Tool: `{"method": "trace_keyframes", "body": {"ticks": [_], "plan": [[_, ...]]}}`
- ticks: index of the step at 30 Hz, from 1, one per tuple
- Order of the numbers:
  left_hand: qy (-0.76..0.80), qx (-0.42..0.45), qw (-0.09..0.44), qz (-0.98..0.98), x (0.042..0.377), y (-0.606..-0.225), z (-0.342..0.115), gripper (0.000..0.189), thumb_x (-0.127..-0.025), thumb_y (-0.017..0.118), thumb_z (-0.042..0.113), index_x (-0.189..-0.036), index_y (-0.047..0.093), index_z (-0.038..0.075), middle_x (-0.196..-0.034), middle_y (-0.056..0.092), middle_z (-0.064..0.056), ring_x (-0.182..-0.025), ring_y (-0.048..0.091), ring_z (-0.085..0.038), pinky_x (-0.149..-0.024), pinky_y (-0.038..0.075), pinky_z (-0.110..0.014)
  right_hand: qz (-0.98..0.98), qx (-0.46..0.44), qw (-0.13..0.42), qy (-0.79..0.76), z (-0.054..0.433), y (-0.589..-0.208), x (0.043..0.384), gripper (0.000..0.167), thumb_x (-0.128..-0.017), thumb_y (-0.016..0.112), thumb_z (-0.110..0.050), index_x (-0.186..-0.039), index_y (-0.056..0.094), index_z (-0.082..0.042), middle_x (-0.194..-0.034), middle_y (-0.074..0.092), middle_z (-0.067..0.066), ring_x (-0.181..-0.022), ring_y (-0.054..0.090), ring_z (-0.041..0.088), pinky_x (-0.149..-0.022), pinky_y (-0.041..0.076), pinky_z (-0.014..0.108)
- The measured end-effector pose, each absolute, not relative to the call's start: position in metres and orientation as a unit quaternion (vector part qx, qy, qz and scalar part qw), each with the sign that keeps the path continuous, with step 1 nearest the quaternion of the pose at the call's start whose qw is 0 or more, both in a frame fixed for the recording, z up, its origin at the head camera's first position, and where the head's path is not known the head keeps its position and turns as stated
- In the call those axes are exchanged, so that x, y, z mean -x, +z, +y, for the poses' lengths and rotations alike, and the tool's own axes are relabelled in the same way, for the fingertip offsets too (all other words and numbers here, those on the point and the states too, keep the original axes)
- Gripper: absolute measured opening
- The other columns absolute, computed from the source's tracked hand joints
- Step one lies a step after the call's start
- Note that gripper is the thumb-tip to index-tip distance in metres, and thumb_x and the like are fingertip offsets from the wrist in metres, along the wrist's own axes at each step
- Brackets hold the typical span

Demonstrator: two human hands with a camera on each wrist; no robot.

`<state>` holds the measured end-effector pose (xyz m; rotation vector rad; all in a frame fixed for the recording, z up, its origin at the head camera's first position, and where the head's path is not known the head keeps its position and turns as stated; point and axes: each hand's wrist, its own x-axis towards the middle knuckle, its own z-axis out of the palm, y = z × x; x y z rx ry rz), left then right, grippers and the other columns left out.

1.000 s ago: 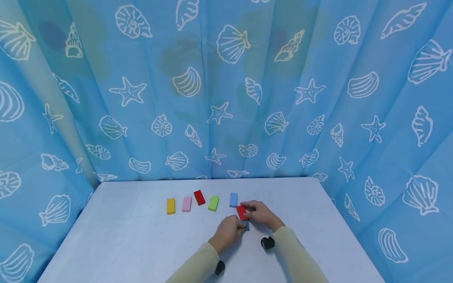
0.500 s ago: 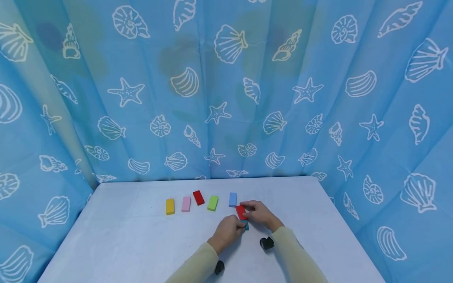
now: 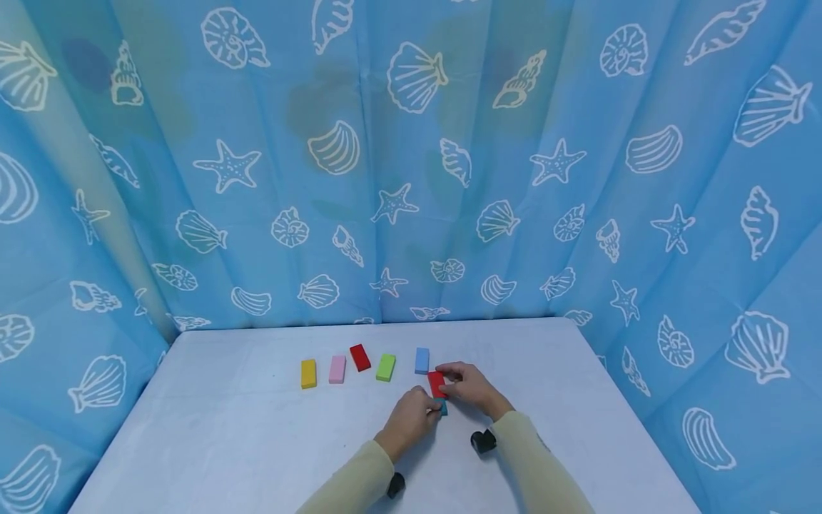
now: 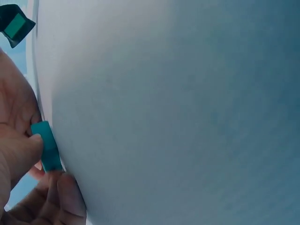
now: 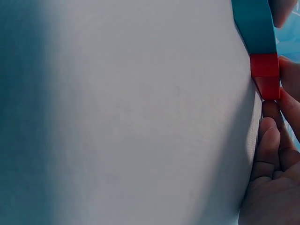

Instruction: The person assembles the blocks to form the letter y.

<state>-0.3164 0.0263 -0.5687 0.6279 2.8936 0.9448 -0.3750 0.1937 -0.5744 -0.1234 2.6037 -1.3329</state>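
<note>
Near the right of the table's middle, my left hand (image 3: 409, 421) pinches a teal block (image 3: 443, 407) between thumb and fingers. My right hand (image 3: 473, 389) holds a red block (image 3: 437, 384) from its right side, thumb and fingertips against it. Both blocks lie end to end on the table, the teal one nearer to me and partly covered by left fingers. In the right wrist view the teal block (image 5: 255, 26) meets the red block (image 5: 266, 75). The left wrist view shows the left thumb on top of the teal block (image 4: 49, 150).
Just beyond the red block lies a light blue block (image 3: 422, 360). Farther left are a green block (image 3: 386, 368), a darker red block (image 3: 360, 358), a pink block (image 3: 337, 369) and a yellow block (image 3: 309, 373). A blue shell-print curtain (image 3: 411, 178) surrounds the white table (image 3: 212, 428).
The left hand and the teal block have shifted slightly left, more in line with the red block. The right hand keeps its hold, almost still. The view has moved a little.
</note>
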Motion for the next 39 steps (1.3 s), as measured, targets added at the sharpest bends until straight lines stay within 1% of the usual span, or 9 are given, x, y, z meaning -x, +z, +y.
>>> {"method": "trace_keyframes", "body": {"ticks": [3,5,8,12,15,20,27,33,39], "plan": [[0.291,-0.202,0.006,0.935,0.3149,-0.5665,0.025,0.019,-0.087,0.076,0.015,-0.105,0.079,0.009,-0.1,0.066,-0.004,-0.092,0.061,-0.014,-0.083,0.056,-0.026,0.885,0.042,0.103,-0.451,0.1934,-0.5742,0.3752,0.043,-0.087,0.072,-0.011,-0.13,0.065,-0.013,-0.138,0.057,0.014,-0.125,0.053,0.037,-0.103,0.048,0.051],[0.286,-0.199,0.013,0.937,0.3144,-0.5646,0.024,0.02,-0.086,0.077,0.016,-0.105,0.079,0.008,-0.101,0.066,-0.003,-0.093,0.062,-0.014,-0.085,0.056,-0.027,0.886,0.037,0.102,-0.45,0.1935,-0.5746,0.3755,0.043,-0.087,0.072,-0.011,-0.129,0.065,-0.013,-0.138,0.057,0.013,-0.125,0.053,0.036,-0.103,0.048,0.051],[0.285,-0.192,0.042,0.938,0.3138,-0.5619,0.0225,0.023,-0.086,0.077,0.016,-0.107,0.078,0.007,-0.092,0.063,-0.001,-0.085,0.058,-0.011,-0.079,0.054,-0.024,0.888,0.032,0.1,-0.448,0.1936,-0.5756,0.3756,0.043,-0.086,0.073,-0.013,-0.129,0.066,-0.014,-0.137,0.058,0.013,-0.124,0.054,0.035,-0.103,0.048,0.05],[0.291,-0.175,0.069,0.938,0.3122,-0.5598,0.0209,0.028,-0.086,0.077,0.018,-0.111,0.076,0.006,-0.088,0.059,0.002,-0.083,0.055,-0.009,-0.076,0.053,-0.024,0.887,0.029,0.096,-0.452,0.1939,-0.576,0.3747,0.044,-0.085,0.076,-0.016,-0.128,0.066,-0.013,-0.135,0.058,0.013,-0.121,0.054,0.034,-0.101,0.049,0.05],[0.296,-0.17,0.07,0.937,0.3125,-0.56,0.0209,0.027,-0.087,0.077,0.019,-0.11,0.076,0.005,-0.087,0.059,0.002,-0.086,0.057,-0.01,-0.078,0.054,-0.026,0.885,0.023,0.089,-0.457,0.1946,-0.576,0.3738,0.043,-0.085,0.076,-0.016,-0.127,0.066,-0.013,-0.134,0.059,0.012,-0.12,0.054,0.033,-0.1,0.049,0.049],[0.301,-0.162,0.066,0.937,0.3142,-0.5618,0.0225,0.024,-0.086,0.078,0.019,-0.105,0.078,0.005,-0.085,0.062,0.002,-0.084,0.058,-0.011,-0.077,0.054,-0.027,0.884,0.021,0.084,-0.459,0.1942,-0.5765,0.373,0.044,-0.086,0.076,-0.016,-0.128,0.064,-0.013,-0.134,0.059,0.012,-0.12,0.054,0.033,-0.099,0.05,0.048],[0.311,-0.14,0.076,0.937,0.3135,-0.565,0.0246,0.024,-0.084,0.079,0.021,-0.102,0.079,0.005,-0.085,0.064,0.002,-0.084,0.058,-0.012,-0.077,0.054,-0.029,0.88,0.016,0.092,-0.466,0.1924,-0.5821,0.3697,0.041,-0.088,0.073,-0.016,-0.127,0.065,-0.013,-0.136,0.058,0.013,-0.123,0.054,0.033,-0.103,0.048,0.05],[0.316,-0.146,0.064,0.935,0.3136,-0.5643,0.0232,0.021,-0.084,0.079,0.02,-0.099,0.079,0.005,-0.081,0.065,0.002,-0.082,0.059,-0.012,-0.074,0.053,-0.028,0.883,0.024,0.082,-0.461,0.1899,-0.5797,0.3704,0.041,-0.087,0.075,-0.017,-0.126,0.065,-0.011,-0.13,0.061,0.011,-0.116,0.055,0.029,-0.101,0.049,0.048],[0.318,-0.153,0.063,0.933,0.3166,-0.5649,0.021,0.019,-0.084,0.079,0.018,-0.099,0.08,0.007,-0.081,0.066,0.003,-0.08,0.059,-0.01,-0.071,0.052,-0.025,0.883,0.041,0.083,-0.461,0.1893,-0.5785,0.3718,0.043,-0.086,0.076,-0.016,-0.127,0.065,-0.012,-0.133,0.06,0.012,-0.123,0.055,0.034,-0.102,0.049,0.048]]}}
